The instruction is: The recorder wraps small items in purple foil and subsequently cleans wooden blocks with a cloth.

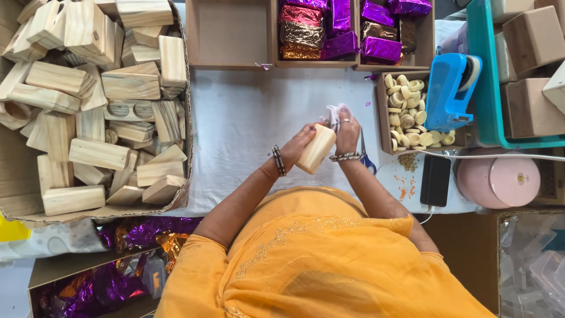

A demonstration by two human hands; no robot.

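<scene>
Above the middle of the white-covered tabletop (247,118), the left hand (299,143) is gripping a pale wooden block (316,148), fingers clamped around its lower side. The right hand (347,131) is pressing a crumpled white cloth (331,113) against the block's upper end, fingers closed on it. Blue-handled scissors (366,158) are lying just beside the right wrist. A cardboard box of wooden blocks (94,106) is sitting at the left edge, and a tray of small round pieces (407,112) near the right.
</scene>
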